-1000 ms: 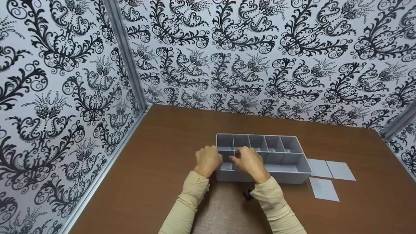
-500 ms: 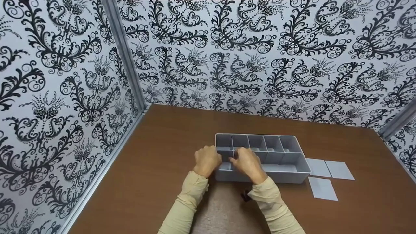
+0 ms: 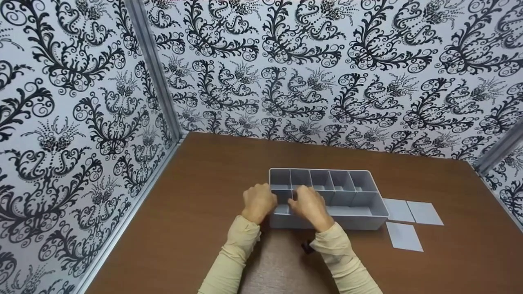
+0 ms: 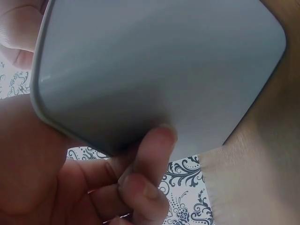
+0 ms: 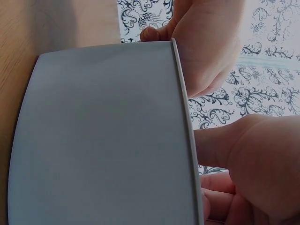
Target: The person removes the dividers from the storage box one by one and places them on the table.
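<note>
At the centre of the frame, the left hand (image 3: 258, 201) and right hand (image 3: 311, 205) are curling their fingers over the left end of the grey divided tray (image 3: 359, 212), which is sitting on the brown table (image 3: 212, 179) with 3 grey cards (image 3: 412, 222) lying just right of it.

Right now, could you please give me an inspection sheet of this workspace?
Surface: brown table, bare wood-look top.
Job's things: grey tray with dividers; its compartments look empty.
Clutter: three grey cards lie flat right of the tray; small dark item at the near edge.
Hands: left hand grips the tray's left end; right hand curls at a divider beside it.
Cables: nothing seen.
Surroundings: black-and-white patterned walls on three sides.
</note>
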A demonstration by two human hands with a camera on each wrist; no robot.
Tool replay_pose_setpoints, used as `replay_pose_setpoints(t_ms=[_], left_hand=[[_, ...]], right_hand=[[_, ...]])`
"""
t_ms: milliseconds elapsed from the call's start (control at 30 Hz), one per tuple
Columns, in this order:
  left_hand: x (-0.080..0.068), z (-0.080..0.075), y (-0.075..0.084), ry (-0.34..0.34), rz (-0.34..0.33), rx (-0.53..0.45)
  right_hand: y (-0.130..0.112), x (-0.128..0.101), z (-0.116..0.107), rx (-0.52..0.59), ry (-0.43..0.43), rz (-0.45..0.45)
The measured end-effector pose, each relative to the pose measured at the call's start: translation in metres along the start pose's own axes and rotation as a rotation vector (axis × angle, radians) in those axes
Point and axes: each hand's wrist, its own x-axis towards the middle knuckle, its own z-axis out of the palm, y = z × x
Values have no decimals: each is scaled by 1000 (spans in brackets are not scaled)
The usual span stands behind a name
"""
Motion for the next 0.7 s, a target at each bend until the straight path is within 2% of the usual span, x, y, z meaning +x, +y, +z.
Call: replay_pose_setpoints(t_ms=[700], left_hand=[[0,-3,1,-31,-1,-10]], right_hand=[[0,-1,2,-6,39,-21]])
